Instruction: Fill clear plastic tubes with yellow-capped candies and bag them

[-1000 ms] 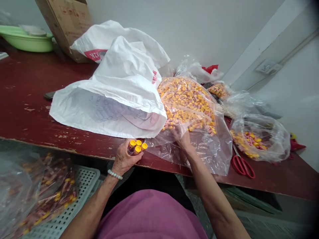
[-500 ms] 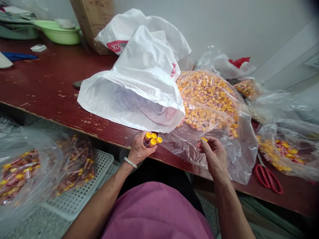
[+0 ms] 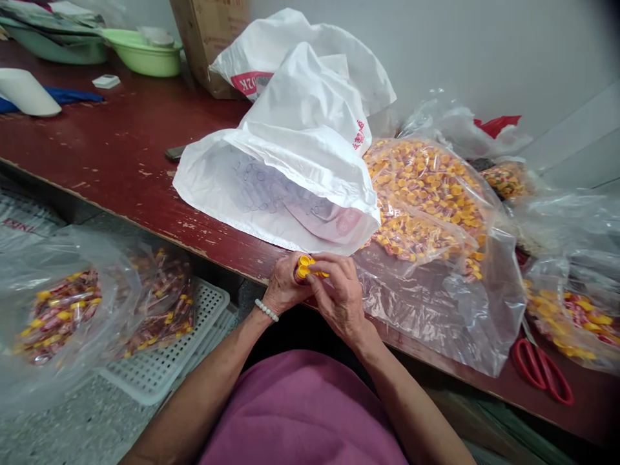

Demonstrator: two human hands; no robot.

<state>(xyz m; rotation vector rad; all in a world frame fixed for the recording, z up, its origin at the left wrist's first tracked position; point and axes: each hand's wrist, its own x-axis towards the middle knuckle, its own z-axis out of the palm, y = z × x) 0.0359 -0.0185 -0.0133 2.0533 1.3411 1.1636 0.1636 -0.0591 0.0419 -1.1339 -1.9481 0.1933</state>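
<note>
My left hand (image 3: 285,284) is wrapped round a small bunch of slim tubes with yellow caps (image 3: 304,262), held upright at the table's front edge. Against the bunch, my right hand (image 3: 343,298) pinches a yellow cap (image 3: 320,274); its fingers hide part of the tubes. Just beyond my hands lies a white woven sack (image 3: 310,152), its mouth facing me, with clear empty tubes (image 3: 264,187) inside. To its right, a clear plastic bag (image 3: 436,329) holds a heap of yellow caps with red-and-white pieces (image 3: 426,187).
Red-handled scissors (image 3: 541,371) lie at the right beside another bag of yellow-capped pieces (image 3: 576,316). Bags of filled tubes (image 3: 62,316) rest at lower left near a white perforated crate (image 3: 145,374). A green basin (image 3: 143,55) and a cardboard box (image 3: 208,45) stand at the back.
My right hand has moved left from over the clear bag to the bunch in my left hand, bringing a yellow cap. The view has shifted slightly left.
</note>
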